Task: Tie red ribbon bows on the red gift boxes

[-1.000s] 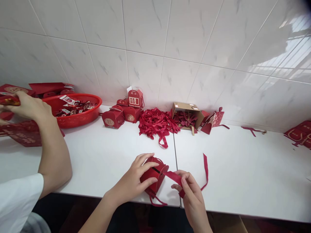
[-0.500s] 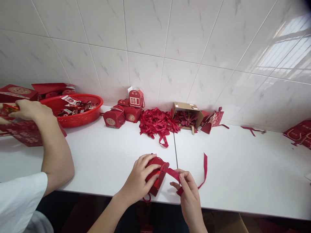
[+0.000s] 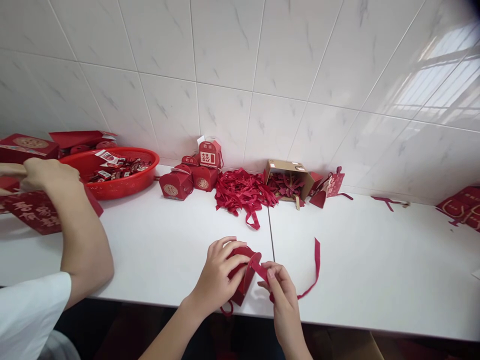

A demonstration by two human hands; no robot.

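Near the table's front edge, my left hand (image 3: 219,272) is wrapped over a small red gift box (image 3: 245,285), its fingers covering the top and much of the near side. A red ribbon (image 3: 258,270) runs from the box's right end panel. My right hand (image 3: 281,295) pinches that ribbon between thumb and fingers, close to the panel. Beyond my right hand the ribbon's free tail (image 3: 317,260) curves over the white table. A thin red loop (image 3: 227,307) hangs from the box's lower left, over the edge.
Behind the box lie a heap of red ribbons (image 3: 243,192) and a cardboard box (image 3: 288,165). Finished-looking red boxes (image 3: 176,185) stand left of them, beside a red basket (image 3: 123,187) of wrapped sweets. A co-worker's arm (image 3: 84,225) reaches over a red bag (image 3: 33,212) at left.
My right hand has shifted left, nearer to the box, with the ribbon still pinched. My left hand stays on the box. The co-worker's red bag now shows more of its printed side.
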